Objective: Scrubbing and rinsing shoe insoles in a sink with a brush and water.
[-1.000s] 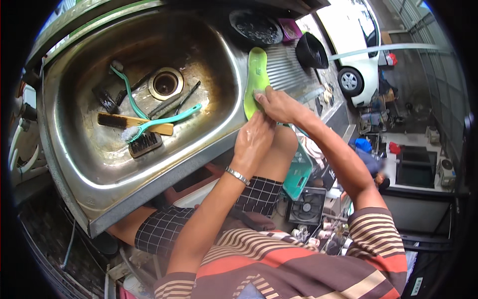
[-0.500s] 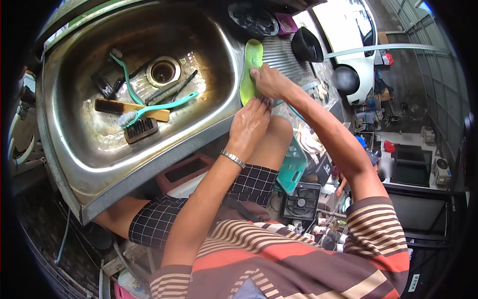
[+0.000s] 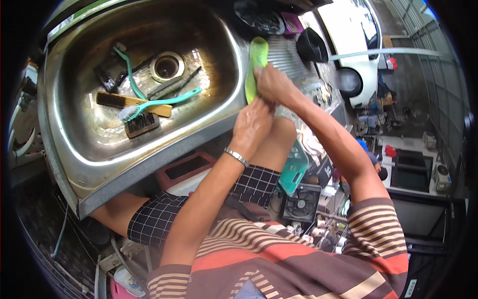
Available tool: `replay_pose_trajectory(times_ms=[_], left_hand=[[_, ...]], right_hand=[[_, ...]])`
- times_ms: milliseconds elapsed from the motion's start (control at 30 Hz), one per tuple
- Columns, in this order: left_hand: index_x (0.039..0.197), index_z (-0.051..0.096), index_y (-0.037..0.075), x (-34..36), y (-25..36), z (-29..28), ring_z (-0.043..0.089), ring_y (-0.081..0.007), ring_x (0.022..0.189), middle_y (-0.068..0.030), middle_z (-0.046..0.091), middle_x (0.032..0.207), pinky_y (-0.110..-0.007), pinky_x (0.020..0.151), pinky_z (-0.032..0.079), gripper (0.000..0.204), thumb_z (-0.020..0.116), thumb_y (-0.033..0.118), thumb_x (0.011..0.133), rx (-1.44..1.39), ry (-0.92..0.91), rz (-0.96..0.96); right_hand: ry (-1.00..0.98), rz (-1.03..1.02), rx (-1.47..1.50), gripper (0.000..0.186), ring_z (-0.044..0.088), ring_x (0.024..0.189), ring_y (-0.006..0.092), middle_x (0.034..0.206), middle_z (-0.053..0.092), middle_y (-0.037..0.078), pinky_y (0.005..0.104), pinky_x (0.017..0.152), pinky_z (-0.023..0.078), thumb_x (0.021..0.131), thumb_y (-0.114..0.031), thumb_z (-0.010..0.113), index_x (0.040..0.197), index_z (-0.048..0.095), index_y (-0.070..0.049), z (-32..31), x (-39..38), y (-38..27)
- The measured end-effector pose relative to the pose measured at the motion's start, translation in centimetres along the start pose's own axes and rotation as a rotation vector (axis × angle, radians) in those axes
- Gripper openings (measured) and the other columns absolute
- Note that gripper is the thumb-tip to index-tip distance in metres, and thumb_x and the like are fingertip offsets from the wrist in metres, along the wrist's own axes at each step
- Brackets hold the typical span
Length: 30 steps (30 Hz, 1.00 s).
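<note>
A lime-green shoe insole (image 3: pixel 258 48) lies lengthwise on the ribbed drainboard just right of the sink basin. My left hand (image 3: pixel 252 120), wet and with a metal watch band at the wrist, grips the insole's near end; its fingertips are partly hidden. Closed and slightly blurred, my right hand (image 3: pixel 275 84) is over the insole's right edge, near its middle. Whatever it holds is hidden beneath the fingers. In the basin (image 3: pixel 214 94) lie two teal-handled brushes (image 3: pixel 172 102), a wooden brush (image 3: pixel 160 109), a short dark-bristled brush (image 3: pixel 142 124) and other dark brushes.
The drain hole (image 3: pixel 167 68) is at the basin's middle. Beyond the insole stand a black basin (image 3: pixel 259 17), a pink container (image 3: pixel 292 23) and a black container (image 3: pixel 312 45). A teal crate (image 3: pixel 294 169) sits beside my knee. A white car and another person are farther right.
My right hand has shifted slightly along the insole and is blurred now. My left hand keeps its grip at the near end. The whole view has shifted slightly.
</note>
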<state>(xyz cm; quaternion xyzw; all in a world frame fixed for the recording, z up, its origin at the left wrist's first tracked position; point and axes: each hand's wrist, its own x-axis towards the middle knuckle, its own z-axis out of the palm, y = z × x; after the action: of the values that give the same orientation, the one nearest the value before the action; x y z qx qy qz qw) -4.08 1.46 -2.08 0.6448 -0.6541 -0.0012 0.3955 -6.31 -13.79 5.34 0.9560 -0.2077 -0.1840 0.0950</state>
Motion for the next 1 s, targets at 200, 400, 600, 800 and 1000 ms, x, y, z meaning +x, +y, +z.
replay_pose_trajectory(times_ms=[200, 400, 600, 800, 1000], left_hand=[[0.130, 0.063, -0.003, -1.1, -0.5, 0.4, 0.058, -0.0251, 0.125, -0.0134, 0.066, 0.127, -0.034, 0.111, 0.043, 0.042, 0.055, 0.009, 0.091, 0.014, 0.060, -0.058], [0.131, 0.063, -0.004, -0.4, -0.5, 0.0, 0.058, -0.0264, 0.124, -0.0135, 0.066, 0.127, -0.036, 0.110, 0.044, 0.046, 0.057, 0.010, 0.088, -0.029, 0.073, -0.013], [0.126, 0.067, -0.001, 0.1, -0.6, 0.8, 0.059, -0.0269, 0.121, -0.0129, 0.067, 0.123, -0.036, 0.110, 0.043, 0.040, 0.059, 0.011, 0.089, -0.028, 0.077, -0.009], [0.128, 0.066, -0.001, -0.7, -0.4, -0.1, 0.057, -0.0248, 0.123, -0.0124, 0.066, 0.126, -0.036, 0.110, 0.043, 0.042, 0.060, 0.011, 0.087, -0.015, -0.110, -0.077], [0.130, 0.065, 0.000, -0.5, -0.3, 0.1, 0.056, -0.0249, 0.127, -0.0120, 0.065, 0.130, -0.036, 0.115, 0.040, 0.045, 0.063, 0.015, 0.088, -0.053, -0.019, -0.066]], right_hand=[[-0.139, 0.194, 0.314, 0.040, 0.069, 0.091, 0.0549, 0.093, 0.068, 0.037, 0.0613, 0.080, 0.055, 0.105, -0.026, 0.043, 0.098, 0.067, 0.005, -0.5, -1.3, -1.5], [-0.092, -0.005, 0.039, 0.033, 0.070, 0.081, 0.0504, 0.081, 0.065, 0.032, 0.0563, 0.060, 0.055, 0.105, -0.023, 0.046, 0.106, 0.061, 0.007, 0.5, 1.0, 1.1], [-0.087, 0.041, 0.024, 0.042, 0.070, 0.089, 0.0528, 0.092, 0.068, 0.037, 0.0590, 0.078, 0.056, 0.105, -0.026, 0.046, 0.105, 0.063, 0.012, -0.9, 0.0, -0.9], [-0.016, -0.231, 0.013, 0.032, 0.070, 0.067, 0.0460, 0.078, 0.066, 0.033, 0.0533, 0.053, 0.056, 0.104, -0.016, 0.046, 0.098, 0.064, 0.009, 0.8, -0.5, 0.7], [0.197, -0.158, -0.170, 0.039, 0.071, 0.072, 0.0472, 0.079, 0.066, 0.033, 0.0537, 0.059, 0.057, 0.106, -0.019, 0.042, 0.101, 0.066, 0.011, 1.6, 0.2, 0.7]])
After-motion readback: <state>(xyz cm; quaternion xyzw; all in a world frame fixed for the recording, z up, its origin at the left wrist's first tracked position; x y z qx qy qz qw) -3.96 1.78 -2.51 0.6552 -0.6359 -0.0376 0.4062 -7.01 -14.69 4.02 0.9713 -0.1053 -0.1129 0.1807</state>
